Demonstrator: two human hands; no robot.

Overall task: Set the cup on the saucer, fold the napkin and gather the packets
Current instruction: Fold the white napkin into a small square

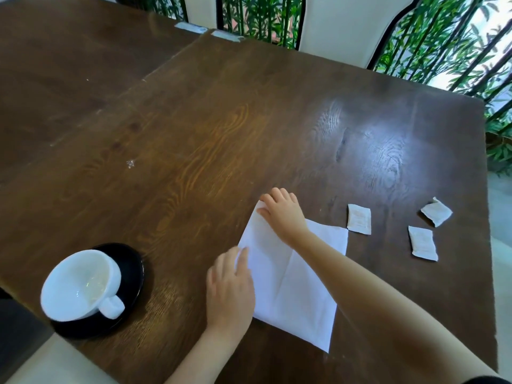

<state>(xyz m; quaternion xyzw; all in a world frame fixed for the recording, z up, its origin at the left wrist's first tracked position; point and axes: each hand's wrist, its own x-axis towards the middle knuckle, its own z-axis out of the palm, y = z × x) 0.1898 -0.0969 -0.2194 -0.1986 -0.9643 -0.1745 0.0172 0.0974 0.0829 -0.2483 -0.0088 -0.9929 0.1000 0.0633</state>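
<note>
Here my right hand (282,210) lies on the far corner of the white napkin (293,278), fingers curled loosely over the paper's tip and pressing it to the dark wooden worktop (221,120); whether the fingertips pinch the corner or only rest on it, I cannot tell. My left hand (230,286) lies flat and relaxed on the napkin's left edge, fingers spread a little, gripping nothing. The napkin lies spread out between my arms, with crease lines crossing its middle and its near corner pointing toward me.

To the left, near the worktop's near edge, the white cup (80,284) sits on the black saucer (133,275), its handle turned toward me; it looks empty.

To the right of the napkin lie three small pale packets, flat on the wood. The nearest packet (359,219) is just beside the napkin's right corner. A second packet (423,243) lies farther right, and a third packet (436,212) sits beyond it, turned at an angle, near the worktop's right edge.
</note>
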